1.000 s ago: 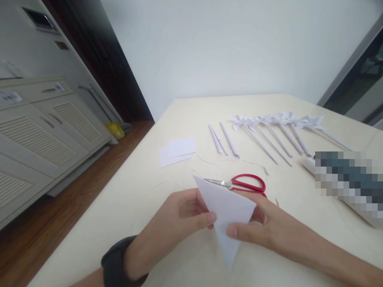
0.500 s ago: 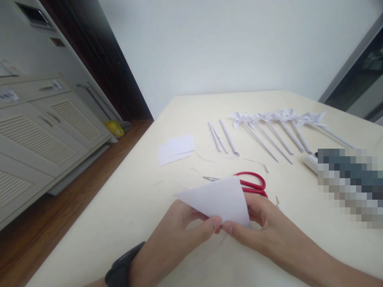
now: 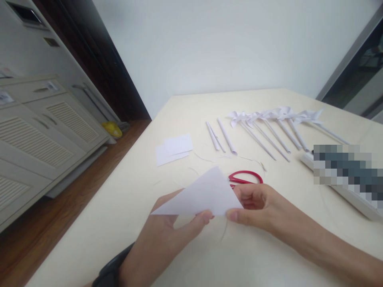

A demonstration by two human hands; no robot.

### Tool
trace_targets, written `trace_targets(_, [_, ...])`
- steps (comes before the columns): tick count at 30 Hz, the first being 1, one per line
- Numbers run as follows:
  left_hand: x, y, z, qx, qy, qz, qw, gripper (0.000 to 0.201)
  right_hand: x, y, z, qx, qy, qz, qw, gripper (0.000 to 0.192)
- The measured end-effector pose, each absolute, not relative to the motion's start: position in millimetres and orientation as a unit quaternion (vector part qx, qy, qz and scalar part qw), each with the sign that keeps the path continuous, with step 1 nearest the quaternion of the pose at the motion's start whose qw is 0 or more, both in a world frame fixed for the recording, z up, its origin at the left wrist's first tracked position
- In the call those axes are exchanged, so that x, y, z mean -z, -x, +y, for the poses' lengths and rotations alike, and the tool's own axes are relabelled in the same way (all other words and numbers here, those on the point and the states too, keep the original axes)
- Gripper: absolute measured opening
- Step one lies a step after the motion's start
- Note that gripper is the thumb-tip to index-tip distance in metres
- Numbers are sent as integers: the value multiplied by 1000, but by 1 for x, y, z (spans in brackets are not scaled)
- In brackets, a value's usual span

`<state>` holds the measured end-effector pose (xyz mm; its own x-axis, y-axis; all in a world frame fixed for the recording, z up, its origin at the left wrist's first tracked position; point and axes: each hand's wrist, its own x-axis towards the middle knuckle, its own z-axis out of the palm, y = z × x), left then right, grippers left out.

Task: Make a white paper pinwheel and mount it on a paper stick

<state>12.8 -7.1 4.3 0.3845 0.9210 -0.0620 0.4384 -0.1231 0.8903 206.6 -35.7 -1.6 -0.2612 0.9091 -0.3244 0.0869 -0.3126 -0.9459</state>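
Paper triangle (image 3: 203, 195) apparently rotated flatter

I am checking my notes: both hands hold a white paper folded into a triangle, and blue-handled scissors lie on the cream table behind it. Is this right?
Not quite: the head view shows the scissors have red handles, not blue. The rest holds: left hand and right hand hold the white folded paper triangle above the cream table.
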Motion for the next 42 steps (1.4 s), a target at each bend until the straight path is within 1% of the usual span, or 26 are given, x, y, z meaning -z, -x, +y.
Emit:
trace_targets(2, [-3,-11,-6,-291,-699,493,429,6,-2,-211,-32,-649,502,-470,324,22])
trace_targets(5, [-2,-9,-5,-310,-685,493,438,10,-6,-217,-26,-655,486,-488,311,21])
trace_targets(9, [-2,-7,-2,-424,-574,525,465,8,-10,-226,-21,-619,508,-514,307,18])
trace_targets(11, [-2,-7,-1,-453,-547,522,471,7,-10,-226,-21,-604,517,-516,318,14])
trace_targets(13, [-1,-8,-1,-437,-558,515,482,6,-9,-222,-23,-606,509,-524,315,13])
trace_targets(15, [0,-10,-4,-396,-576,512,498,6,-7,-215,-26,-613,494,-534,308,14])
trace_targets(19, [3,-12,-9,-335,-610,522,494,13,-4,-202,-36,-594,514,-538,306,6])
trace_targets(21, [3,-12,-11,-316,-628,510,495,17,-2,-198,-39,-585,526,-534,310,8])
trace_targets(26, [4,-15,-14,-227,-650,472,551,19,11,-193,-42,-575,500,-546,347,21])
trace_targets(32, [7,-16,-16,-309,-611,523,508,14,3,-197,-41,-603,520,-512,322,15])
trace_targets(34, [7,-16,-15,-302,-615,518,512,13,1,-199,-42,-602,523,-513,318,15])
trace_targets(39, [8,-18,-17,-300,-625,488,530,11,11,-194,-46,-599,495,-525,346,20])
trace_targets(42, [9,-19,-20,-261,-625,494,545,10,15,-190,-46,-590,497,-530,353,18])
